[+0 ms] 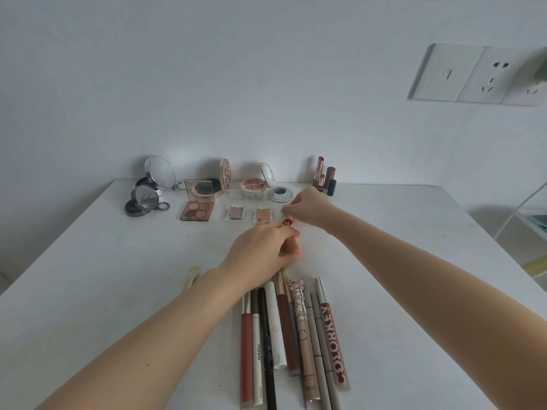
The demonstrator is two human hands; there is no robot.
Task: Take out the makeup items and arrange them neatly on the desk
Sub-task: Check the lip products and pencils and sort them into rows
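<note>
White surface (88,276): far edge butts the wall, left and right edges run diagonally toward the camera, wide bare areas left and right of centre. Back row along the far edge: open round compacts (148,190), four-pan eyeshadow palette (197,207), two small single-pan eyeshadows (248,213), open blush compact (254,183), upright lipsticks (324,176) at the right end. Near edge, centre: tight row of pencils and lip gloss tubes (296,335) lying parallel, red COLORKEY tube (336,341) on its right side; a brush tip (191,276) just left of the left forearm. Both hands meet mid-surface, between the two rows. Left hand (260,250) grip curled tight around a lipstick (287,222), red bullet end poking out top. Right hand (310,207) fingers pinched on a pale piece, probably the cap, right beside that bullet; contact between the two can't be resolved. Wall sockets (476,75) upper right.
</note>
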